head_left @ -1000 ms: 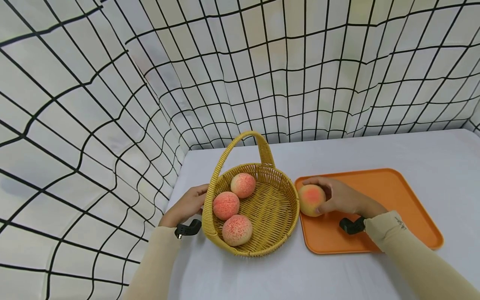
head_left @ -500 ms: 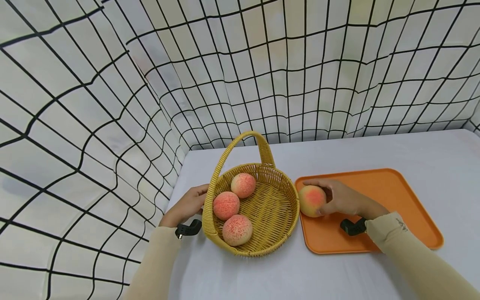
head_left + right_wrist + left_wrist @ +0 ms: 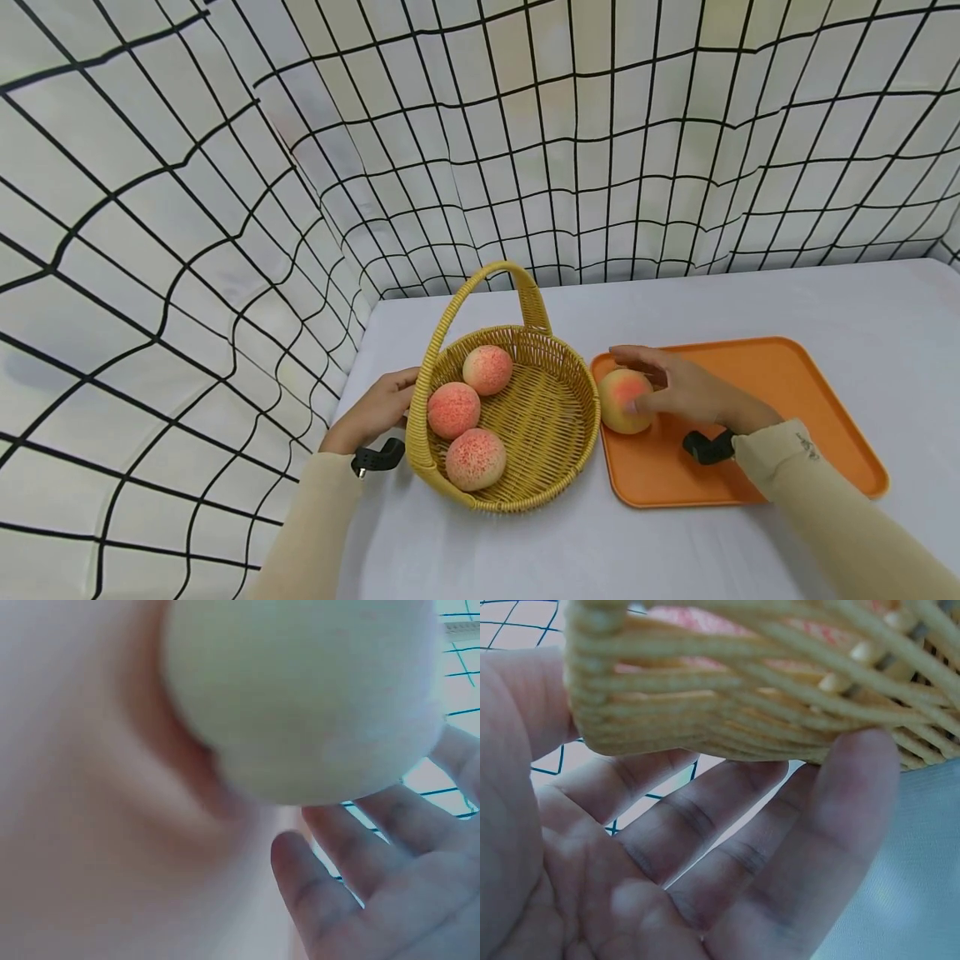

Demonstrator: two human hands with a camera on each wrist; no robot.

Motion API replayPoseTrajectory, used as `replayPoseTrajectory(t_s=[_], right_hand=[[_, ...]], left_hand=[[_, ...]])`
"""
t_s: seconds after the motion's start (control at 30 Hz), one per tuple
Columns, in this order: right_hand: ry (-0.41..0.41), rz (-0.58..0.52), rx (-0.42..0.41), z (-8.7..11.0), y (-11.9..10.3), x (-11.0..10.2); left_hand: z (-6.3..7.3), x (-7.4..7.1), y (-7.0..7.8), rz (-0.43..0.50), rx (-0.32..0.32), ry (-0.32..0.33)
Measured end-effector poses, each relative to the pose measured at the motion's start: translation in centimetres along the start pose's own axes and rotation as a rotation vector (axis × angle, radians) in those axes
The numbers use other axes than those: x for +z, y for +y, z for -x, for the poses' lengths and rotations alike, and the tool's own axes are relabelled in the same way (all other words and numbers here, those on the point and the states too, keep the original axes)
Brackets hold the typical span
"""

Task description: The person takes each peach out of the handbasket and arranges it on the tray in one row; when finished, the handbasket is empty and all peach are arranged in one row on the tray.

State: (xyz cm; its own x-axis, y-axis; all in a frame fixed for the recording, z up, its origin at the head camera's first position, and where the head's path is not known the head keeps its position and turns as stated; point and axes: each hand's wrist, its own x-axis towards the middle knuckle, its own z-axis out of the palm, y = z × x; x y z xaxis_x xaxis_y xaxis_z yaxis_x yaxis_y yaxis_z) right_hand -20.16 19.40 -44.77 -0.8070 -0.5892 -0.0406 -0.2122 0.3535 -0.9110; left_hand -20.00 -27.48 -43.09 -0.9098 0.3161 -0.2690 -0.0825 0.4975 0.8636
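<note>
Peach (image 3: 624, 401) on the left end of the orange tray (image 3: 795, 392) is the one under the right hand (image 3: 678, 389), and that hand has loosened since a moment ago: the fingers that were wrapped round the fruit now lie straighter, spread over its top and far side, with only the thumb and fingertips against it, so the grasp looks eased to a light touch. The peach itself sits where it did, just beside the basket. It is round, matte and faintly fuzzy, yellow with a rosy blush. The left hand (image 3: 375, 410) has not shifted; its straight fingers press against the outer wall of the wicker basket (image 3: 547, 417), open-palmed in the wrist view. That basket is woven of glossy yellow strands, round, with a tall arched handle (image 3: 480, 287), and holds three more peaches (image 3: 475, 459), speckled pink. The tray is smooth plastic with rounded corners. Everything rests on a white cloth-covered table (image 3: 750, 300), backed by a grid-patterned curtain (image 3: 525, 125).
</note>
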Motion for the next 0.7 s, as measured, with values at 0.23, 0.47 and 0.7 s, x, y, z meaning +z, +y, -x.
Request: replayPoseTrajectory(t_s=[0.23,0.47,0.7], right_hand=[[0.09,0.11,-0.108,-1.5,-3.0,-0.3],[0.032,0.079,-0.137,-3.6,-7.5,1.6],[-0.189,-0.032,-0.121,-6.1,-9.6,5.2]], left_hand=[[0.0,0.0,0.0,0.006,-0.008,0.004],[0.0,-0.1,0.1,0.004,-0.017,0.015],[0.1,0.0,0.0,0.023,-0.024,0.014]])
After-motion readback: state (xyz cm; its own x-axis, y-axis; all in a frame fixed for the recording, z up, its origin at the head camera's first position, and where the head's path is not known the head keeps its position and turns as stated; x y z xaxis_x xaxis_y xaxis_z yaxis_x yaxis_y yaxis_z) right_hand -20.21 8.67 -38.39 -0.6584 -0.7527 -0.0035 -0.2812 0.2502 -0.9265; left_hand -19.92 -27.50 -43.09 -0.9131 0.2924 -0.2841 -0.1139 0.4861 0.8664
